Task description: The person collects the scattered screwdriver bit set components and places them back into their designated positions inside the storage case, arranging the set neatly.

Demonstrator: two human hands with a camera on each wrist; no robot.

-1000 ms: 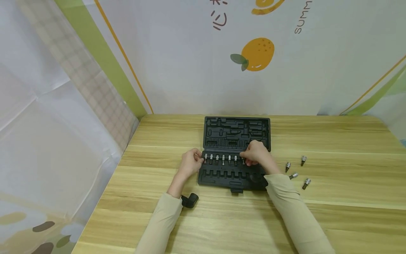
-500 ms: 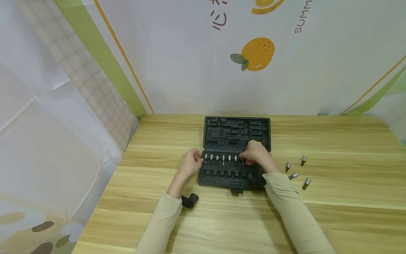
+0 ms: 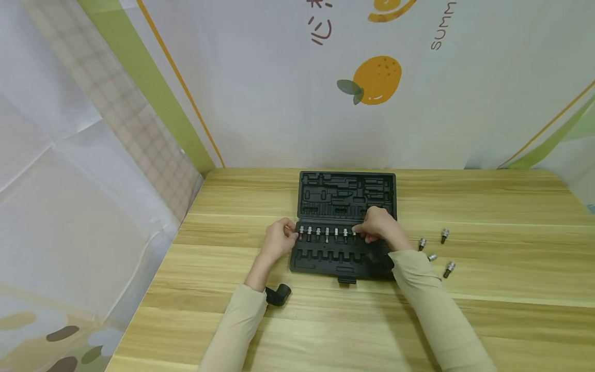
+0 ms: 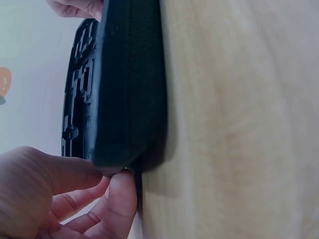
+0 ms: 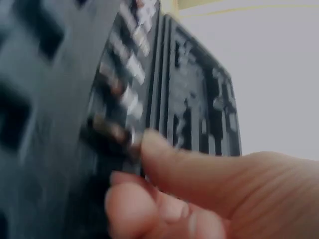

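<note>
A black plastic tool case (image 3: 321,267) lies open on the wooden table, its lid tilted back. Several silver bit sockets (image 3: 327,232) sit side by side in its upper row of slots. My left hand (image 3: 278,239) pinches the case's left edge between thumb and fingers, as the left wrist view shows close up. At the right end of the row, my right hand (image 3: 378,226) has its thumb on the end of a bit socket (image 5: 112,130), with the other fingers curled below. That socket lies in line with its neighbours, partly hidden by the thumb.
Right of the case lie loose bit sockets, among them one at the back (image 3: 444,235) and one nearer the front (image 3: 449,269). A black angular piece (image 3: 280,294) is beside the left forearm. Behind the table hangs a printed cloth (image 3: 279,103).
The bit socket at my right hand has shifted slightly left and lines up straighter with the row. My right hand has moved only a little; the left hand keeps still.
</note>
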